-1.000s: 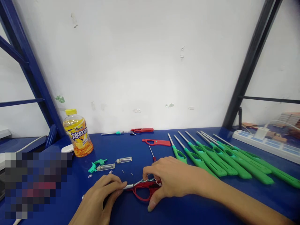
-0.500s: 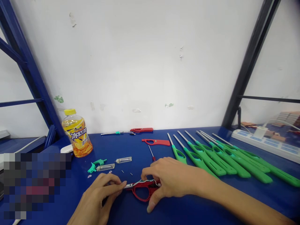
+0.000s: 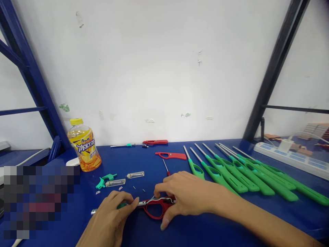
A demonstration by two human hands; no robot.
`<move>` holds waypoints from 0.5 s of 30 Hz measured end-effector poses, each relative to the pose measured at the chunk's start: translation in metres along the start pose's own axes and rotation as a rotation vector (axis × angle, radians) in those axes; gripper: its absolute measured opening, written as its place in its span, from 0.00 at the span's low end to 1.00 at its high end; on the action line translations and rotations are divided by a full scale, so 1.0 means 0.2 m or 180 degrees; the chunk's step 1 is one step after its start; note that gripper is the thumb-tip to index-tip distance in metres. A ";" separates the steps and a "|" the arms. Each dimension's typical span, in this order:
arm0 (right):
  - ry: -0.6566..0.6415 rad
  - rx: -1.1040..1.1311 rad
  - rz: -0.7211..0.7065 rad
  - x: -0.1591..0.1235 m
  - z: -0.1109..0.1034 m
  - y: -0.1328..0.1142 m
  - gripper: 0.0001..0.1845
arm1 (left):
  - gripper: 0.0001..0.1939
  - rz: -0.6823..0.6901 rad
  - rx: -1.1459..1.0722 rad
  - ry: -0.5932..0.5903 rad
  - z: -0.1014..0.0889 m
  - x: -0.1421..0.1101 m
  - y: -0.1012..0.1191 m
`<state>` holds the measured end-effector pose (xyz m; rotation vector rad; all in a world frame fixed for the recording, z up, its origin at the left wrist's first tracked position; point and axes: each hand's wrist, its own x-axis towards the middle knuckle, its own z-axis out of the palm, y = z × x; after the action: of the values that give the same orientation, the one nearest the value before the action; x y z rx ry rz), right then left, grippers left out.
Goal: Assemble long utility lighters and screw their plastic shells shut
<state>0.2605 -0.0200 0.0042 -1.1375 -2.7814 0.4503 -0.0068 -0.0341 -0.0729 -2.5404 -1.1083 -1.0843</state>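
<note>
On the table [image 3: 144,235], 冰红茶 bottle [image 3: 85,147], left grip [image 3: 110,215] pinched on tube [image 3: 142,203], right grip [image 3: 191,195] half-closed over red handle [image 3: 166,207].

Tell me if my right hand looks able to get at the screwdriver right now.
Probably yes: the screwdriver lies just beyond your right hand, handle close behind its knuckles, and nothing visible lies on the shaft. But that hand is over the red casing, so it would likely have to leave it first.
</note>
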 end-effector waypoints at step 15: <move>0.0048 -0.0165 -0.0083 0.00 0.00 0.00 0.33 | 0.17 0.0207 0.0588 -0.0657 -0.05 -0.07 -0.07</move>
<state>0.2605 -0.0212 0.0041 -1.1089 -2.8071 0.3676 -0.0290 -0.0364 -0.0762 -2.5625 -1.1067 -0.6818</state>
